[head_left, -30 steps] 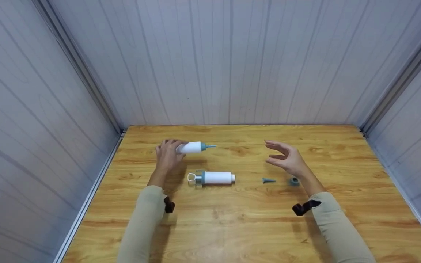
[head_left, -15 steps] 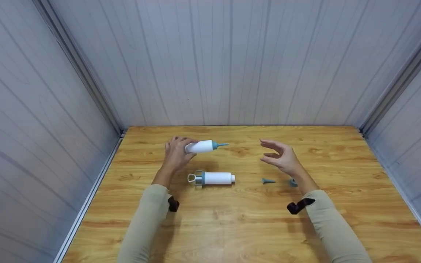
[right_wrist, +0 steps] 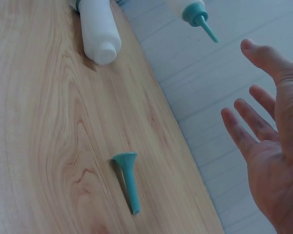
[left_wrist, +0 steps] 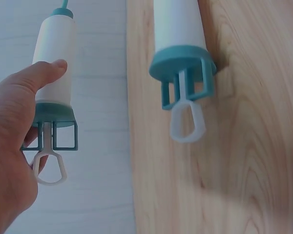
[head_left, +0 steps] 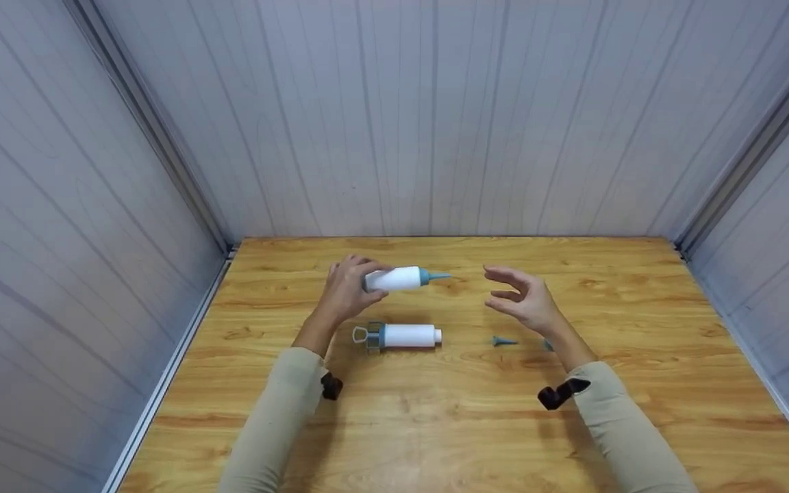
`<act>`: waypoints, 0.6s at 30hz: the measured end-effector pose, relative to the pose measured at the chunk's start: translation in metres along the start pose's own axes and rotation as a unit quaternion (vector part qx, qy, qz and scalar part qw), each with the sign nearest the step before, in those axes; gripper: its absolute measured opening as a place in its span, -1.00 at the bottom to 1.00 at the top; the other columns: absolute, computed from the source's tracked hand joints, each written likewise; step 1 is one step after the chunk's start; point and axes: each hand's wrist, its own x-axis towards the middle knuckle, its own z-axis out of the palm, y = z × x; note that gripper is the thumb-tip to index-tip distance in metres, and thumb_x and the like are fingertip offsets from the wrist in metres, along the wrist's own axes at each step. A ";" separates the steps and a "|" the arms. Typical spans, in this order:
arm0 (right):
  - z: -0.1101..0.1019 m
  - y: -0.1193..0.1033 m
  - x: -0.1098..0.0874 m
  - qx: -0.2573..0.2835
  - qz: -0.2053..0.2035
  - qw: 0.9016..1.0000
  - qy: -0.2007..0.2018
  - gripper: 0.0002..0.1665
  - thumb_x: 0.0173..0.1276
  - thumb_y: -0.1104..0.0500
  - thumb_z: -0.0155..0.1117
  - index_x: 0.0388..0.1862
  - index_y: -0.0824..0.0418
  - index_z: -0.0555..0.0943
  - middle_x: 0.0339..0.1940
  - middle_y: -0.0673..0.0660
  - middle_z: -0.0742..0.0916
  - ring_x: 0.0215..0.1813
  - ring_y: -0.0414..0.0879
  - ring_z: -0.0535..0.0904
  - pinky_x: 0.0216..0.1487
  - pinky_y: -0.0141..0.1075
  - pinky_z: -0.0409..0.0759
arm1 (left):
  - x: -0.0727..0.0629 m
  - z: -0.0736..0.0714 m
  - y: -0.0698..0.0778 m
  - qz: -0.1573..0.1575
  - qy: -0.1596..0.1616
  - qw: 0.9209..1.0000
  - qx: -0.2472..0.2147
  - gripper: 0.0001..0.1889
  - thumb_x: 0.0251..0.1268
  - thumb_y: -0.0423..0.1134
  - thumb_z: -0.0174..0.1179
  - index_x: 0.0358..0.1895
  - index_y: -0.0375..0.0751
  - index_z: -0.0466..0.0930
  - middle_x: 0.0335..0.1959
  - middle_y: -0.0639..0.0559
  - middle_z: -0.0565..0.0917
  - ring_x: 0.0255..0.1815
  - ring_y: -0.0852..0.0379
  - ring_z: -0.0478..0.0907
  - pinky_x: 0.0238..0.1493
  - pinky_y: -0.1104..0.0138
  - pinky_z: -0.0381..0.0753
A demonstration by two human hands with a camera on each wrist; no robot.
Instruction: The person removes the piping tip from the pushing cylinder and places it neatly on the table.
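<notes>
My left hand grips a white syringe with a teal collar and a slim teal nozzle, raised above the table and pointing right. In the left wrist view, the thumb lies along the barrel, and a pale ring-shaped plunger handle sticks out below the teal frame. Across from the nozzle tip, my right hand hovers with nothing in it, fingers bent loosely and thumb apart. A second white syringe lies on the table nearer me, its spout bare.
A loose teal nozzle lies on the wooden table, right of the second syringe. Beside it, a teal ring-like part is mostly covered by my right wrist. Pale panels stand behind and at both sides.
My left hand has carried the syringe to the right, closer to my right hand. The right hand has shifted slightly left and now covers more of the teal ring-like part.
</notes>
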 end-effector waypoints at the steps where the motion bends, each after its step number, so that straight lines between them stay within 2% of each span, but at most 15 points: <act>1: 0.001 -0.001 0.000 0.003 0.000 1.000 0.001 -0.30 0.45 0.54 0.47 0.54 0.55 0.53 0.44 -0.25 0.75 0.47 -0.34 0.68 0.40 -0.30 0.78 | 0.000 0.001 0.002 0.010 0.001 1.000 -0.001 -0.57 0.31 -0.25 0.66 0.24 -0.03 0.87 0.28 -0.20 0.82 0.37 -0.27 0.66 0.43 -0.22 0.55; 4: 0.003 -0.004 0.000 0.009 0.006 1.000 0.003 -0.30 0.44 0.53 0.48 0.54 0.54 0.54 0.41 -0.28 0.76 0.46 -0.31 0.69 0.41 -0.27 0.79 | 0.001 0.003 0.009 0.038 0.002 0.999 -0.003 -0.56 0.29 -0.28 0.67 0.23 -0.06 0.88 0.25 -0.21 0.82 0.34 -0.29 0.70 0.38 -0.23 0.68; 5: 0.004 -0.005 0.000 0.010 0.008 1.000 0.005 -0.30 0.44 0.53 0.48 0.54 0.53 0.55 0.44 -0.20 0.77 0.47 -0.28 0.70 0.41 -0.25 0.79 | 0.002 0.004 0.012 0.045 0.001 0.999 -0.002 -0.56 0.29 -0.29 0.67 0.24 -0.06 0.87 0.24 -0.20 0.82 0.33 -0.28 0.71 0.36 -0.22 0.72; 7: 0.006 -0.007 0.001 0.012 0.007 1.000 0.005 -0.31 0.44 0.53 0.48 0.53 0.53 0.55 0.43 -0.20 0.77 0.47 -0.24 0.71 0.40 -0.24 0.80 | 0.003 0.006 0.019 0.058 0.002 0.998 0.000 -0.56 0.29 -0.29 0.67 0.23 -0.07 0.87 0.22 -0.19 0.82 0.32 -0.27 0.71 0.32 -0.21 0.77; 11: 0.010 -0.009 0.002 0.015 -0.013 1.000 0.004 -0.34 0.44 0.56 0.46 0.50 0.56 0.56 0.41 -0.17 0.78 0.45 -0.21 0.73 0.39 -0.20 0.81 | 0.005 0.010 0.028 0.077 -0.001 0.997 0.007 -0.57 0.31 -0.27 0.66 0.24 -0.06 0.87 0.22 -0.17 0.82 0.34 -0.26 0.70 0.33 -0.21 0.78; 12: 0.011 -0.009 0.003 0.016 -0.019 1.000 0.002 -0.34 0.44 0.56 0.45 0.50 0.58 0.56 0.38 -0.26 0.78 0.44 -0.24 0.73 0.39 -0.21 0.81 | 0.006 0.011 0.030 0.081 -0.001 0.997 0.008 -0.57 0.31 -0.27 0.66 0.23 -0.06 0.87 0.21 -0.17 0.82 0.34 -0.26 0.70 0.33 -0.21 0.78; 18: 0.018 -0.009 0.006 0.015 -0.037 0.999 -0.004 -0.36 0.44 0.59 0.43 0.47 0.63 0.55 0.36 -0.28 0.78 0.43 -0.34 0.71 0.36 -0.34 0.79 | 0.008 0.017 0.040 0.089 -0.010 0.996 0.005 -0.57 0.34 -0.24 0.65 0.25 -0.04 0.86 0.24 -0.17 0.81 0.35 -0.26 0.69 0.34 -0.21 0.77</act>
